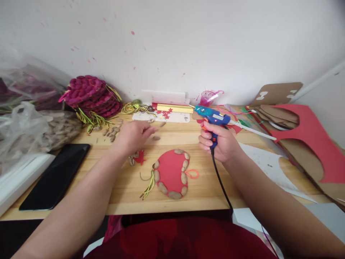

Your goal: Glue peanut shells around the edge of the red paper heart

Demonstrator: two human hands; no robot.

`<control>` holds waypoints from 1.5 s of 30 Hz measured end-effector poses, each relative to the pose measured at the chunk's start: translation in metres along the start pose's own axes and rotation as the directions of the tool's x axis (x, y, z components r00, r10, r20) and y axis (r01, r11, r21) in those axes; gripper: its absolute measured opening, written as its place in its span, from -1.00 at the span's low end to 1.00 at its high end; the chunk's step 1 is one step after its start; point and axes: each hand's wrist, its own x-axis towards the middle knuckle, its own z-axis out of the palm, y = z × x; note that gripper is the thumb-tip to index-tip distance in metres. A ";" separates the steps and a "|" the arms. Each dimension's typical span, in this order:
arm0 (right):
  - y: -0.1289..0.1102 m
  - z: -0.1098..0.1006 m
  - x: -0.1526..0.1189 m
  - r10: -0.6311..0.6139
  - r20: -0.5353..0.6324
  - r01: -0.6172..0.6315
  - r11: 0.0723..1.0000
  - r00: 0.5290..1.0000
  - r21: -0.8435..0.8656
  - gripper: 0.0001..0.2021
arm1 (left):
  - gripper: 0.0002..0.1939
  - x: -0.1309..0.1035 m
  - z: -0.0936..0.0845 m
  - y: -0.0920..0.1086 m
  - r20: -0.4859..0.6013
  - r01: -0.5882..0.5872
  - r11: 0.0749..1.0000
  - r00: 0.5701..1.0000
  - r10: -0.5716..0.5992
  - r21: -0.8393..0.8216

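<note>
My right hand (217, 140) is wrapped round the handle of a blue hot glue gun (212, 117), nozzle pointing left, with a white glue stick (253, 130) out of its back. Over the table, my left hand (136, 136) hangs a little blurred, its fingers loosely bent and slightly apart. I see nothing held in it. Loose peanuts (156, 138) lie by its fingertips. In front of me rests a red heart-shaped piece (169, 171) with peanuts along much of its edge, an orange loop (192, 174) on the right and yellow-green strings (148, 189) on the left.
Left are a phone (56, 176), a bag of peanuts (58, 131) and a stack of magenta peanut pieces (93, 95). Small red stars (167, 114) and a yellow strip box (175, 108) lie at the back. Cut red card (304, 133) and cardboard (279, 91) occupy the right. The gun's cord (221, 183) hangs over the front edge.
</note>
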 end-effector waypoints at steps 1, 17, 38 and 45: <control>0.003 -0.002 0.000 -0.010 -0.001 0.010 1.000 1.000 -0.020 -0.71 | -0.60 -0.001 -0.001 0.000 -0.021 0.010 1.000 1.000 -0.010 0.010; 0.007 -0.010 -0.003 -0.005 -0.073 0.000 0.997 0.997 -0.075 -0.80 | -0.70 -0.003 0.006 -0.003 -0.090 -0.171 0.985 0.981 0.169 -0.015; 0.007 -0.007 -0.004 -0.011 -0.069 0.004 0.994 0.998 -0.106 -0.79 | -0.83 -0.005 0.013 0.001 -0.020 -0.177 0.984 0.984 0.177 0.008; 0.007 -0.006 -0.006 0.000 -0.106 -0.015 0.990 0.994 -0.140 -0.72 | -0.80 -0.004 0.016 0.001 -0.019 -0.196 0.980 0.981 0.195 -0.024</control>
